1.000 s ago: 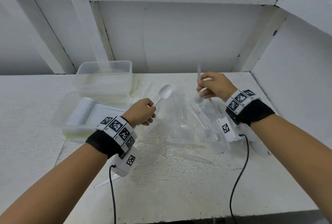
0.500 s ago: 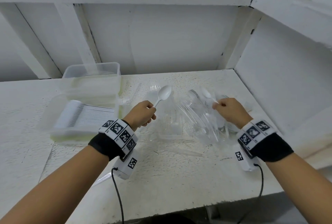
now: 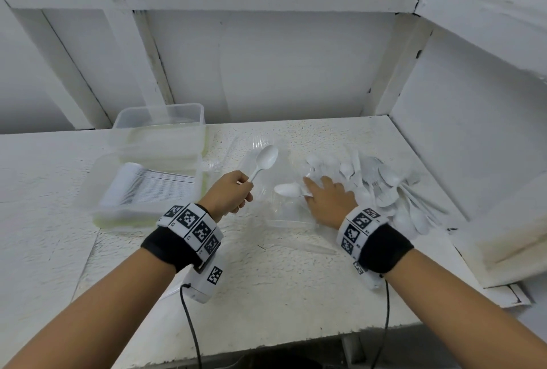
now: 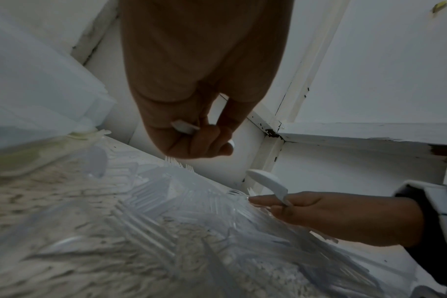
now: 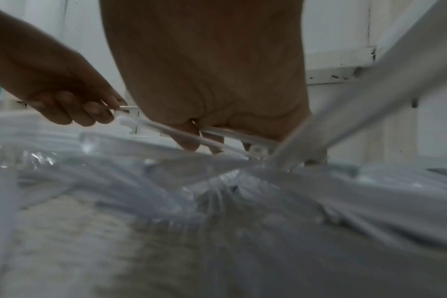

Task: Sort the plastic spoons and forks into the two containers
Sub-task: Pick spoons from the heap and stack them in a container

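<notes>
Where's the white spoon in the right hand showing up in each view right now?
Head: white spoon at centre, bowl pointing left of the right hand.
Left wrist: right of centre, bowl raised above that hand.
Right wrist: only white handles under the palm; cannot tell which.
Shared landmark: left hand.

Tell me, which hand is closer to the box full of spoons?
Left. The left hand holds a spoon just right of the box; the right hand is farther right, over the loose pile.
</notes>
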